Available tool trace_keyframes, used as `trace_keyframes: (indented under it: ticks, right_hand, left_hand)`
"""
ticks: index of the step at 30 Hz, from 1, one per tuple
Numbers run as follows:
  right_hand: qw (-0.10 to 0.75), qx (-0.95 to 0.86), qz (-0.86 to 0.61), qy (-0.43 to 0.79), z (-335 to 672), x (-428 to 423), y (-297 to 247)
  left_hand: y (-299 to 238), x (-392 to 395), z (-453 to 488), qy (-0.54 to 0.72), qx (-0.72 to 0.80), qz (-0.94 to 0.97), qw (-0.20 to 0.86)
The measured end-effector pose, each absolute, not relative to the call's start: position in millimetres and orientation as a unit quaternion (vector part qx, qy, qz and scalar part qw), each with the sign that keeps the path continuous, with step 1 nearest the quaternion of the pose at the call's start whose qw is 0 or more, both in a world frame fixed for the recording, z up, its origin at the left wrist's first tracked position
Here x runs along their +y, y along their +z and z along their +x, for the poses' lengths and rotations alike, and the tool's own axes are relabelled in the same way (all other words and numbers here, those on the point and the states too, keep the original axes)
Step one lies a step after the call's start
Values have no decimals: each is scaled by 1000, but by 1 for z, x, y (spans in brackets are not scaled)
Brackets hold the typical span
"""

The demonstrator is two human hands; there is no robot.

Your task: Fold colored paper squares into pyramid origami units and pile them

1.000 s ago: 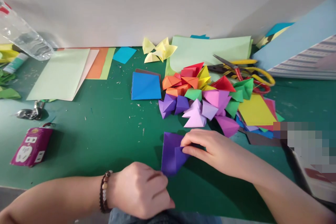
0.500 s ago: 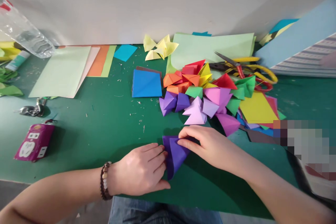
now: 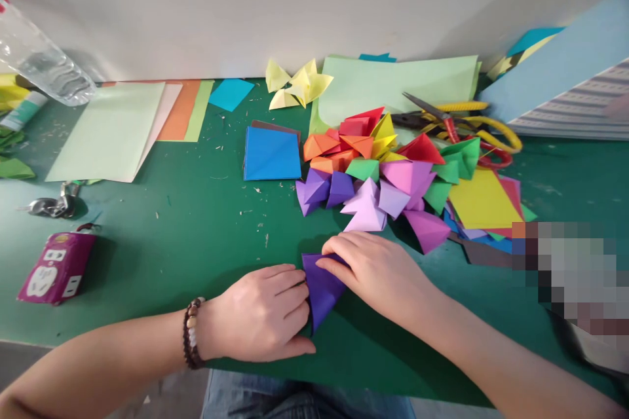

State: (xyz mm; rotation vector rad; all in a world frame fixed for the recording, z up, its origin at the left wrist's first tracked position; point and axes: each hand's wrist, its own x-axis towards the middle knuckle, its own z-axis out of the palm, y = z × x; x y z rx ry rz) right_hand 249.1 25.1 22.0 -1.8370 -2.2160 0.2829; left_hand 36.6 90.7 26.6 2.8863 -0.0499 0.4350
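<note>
A purple sheet of paper (image 3: 322, 291), folded to a triangle, is on the green table between my hands. My right hand (image 3: 368, 268) pinches its upper right part between thumb and fingers. From the left, my left hand (image 3: 265, 311) lies palm down with bent fingertips holding the paper's left edge; the thumb points right, below them. The fingertips partly hide that edge. Just beyond is a heap of folded paper pieces: purple ones (image 3: 317, 190), lilac ones (image 3: 366, 203), pink (image 3: 407, 177), orange (image 3: 322, 144), red (image 3: 422, 150) and green (image 3: 459, 160).
Blue square paper (image 3: 272, 154) sits left of the heap, scissors (image 3: 442, 121) behind it. Yellow squares (image 3: 486, 200) are at right, pale folded pieces (image 3: 299, 85) by the wall. Leftward are large sheets (image 3: 108, 131), a bottle (image 3: 49, 65), keys (image 3: 54, 206) and a purple box (image 3: 56, 268).
My right hand has moved slightly left, bringing the purple flap over toward the left edge, so the paper looks flatter. My left hand stays at the edge. The view has shifted slightly.
</note>
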Motion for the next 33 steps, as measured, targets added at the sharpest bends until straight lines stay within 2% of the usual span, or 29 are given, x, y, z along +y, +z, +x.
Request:
trace_keyframes:
  ticks: [5, 23, 33]
  right_hand:
    - [128, -770, -621, 68, 249, 25, 21]
    - [124, -767, -624, 79, 250, 27, 20]
    - [126, -768, -624, 70, 250, 26, 18]
  left_hand:
    - [24, 89, 37, 176, -6, 979, 102]
    - [26, 90, 36, 179, 11, 976, 123]
    - [30, 92, 38, 125, 49, 983, 125]
